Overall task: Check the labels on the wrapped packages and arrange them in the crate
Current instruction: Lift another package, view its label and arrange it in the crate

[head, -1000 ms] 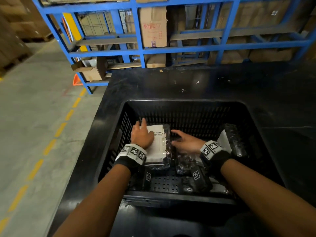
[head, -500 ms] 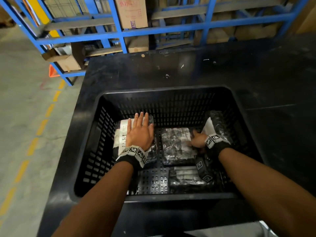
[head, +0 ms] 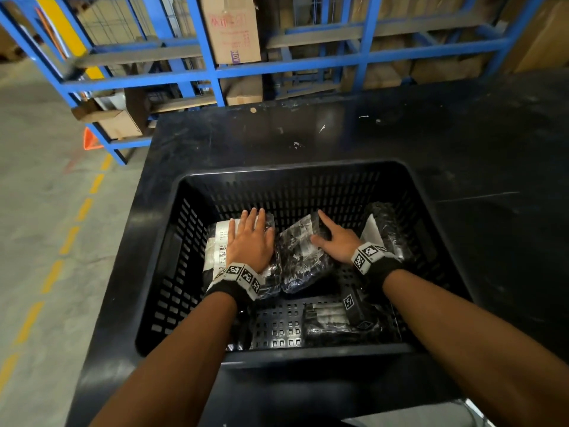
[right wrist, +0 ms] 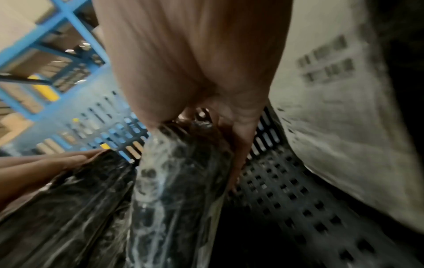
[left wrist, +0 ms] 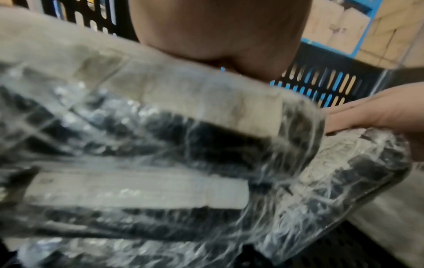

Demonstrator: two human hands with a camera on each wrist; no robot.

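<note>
Inside the black crate (head: pixel 437 223), the left hand (head: pixel 251 241) lies flat, fingers straight, on a labelled package (head: pixel 217 241). Beside it, the right hand (head: pixel 335 238) grips a tilted package (head: pixel 300 251); the right wrist view shows fingers (right wrist: pixel 241 154) curled under its edge.

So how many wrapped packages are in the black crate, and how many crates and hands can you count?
Wrapped packages: 4 (under the left hand, under the right hand, leaning at the right wall, near front)
Crates: 1
Hands: 2 (left hand, right hand)
Total: 7
</note>
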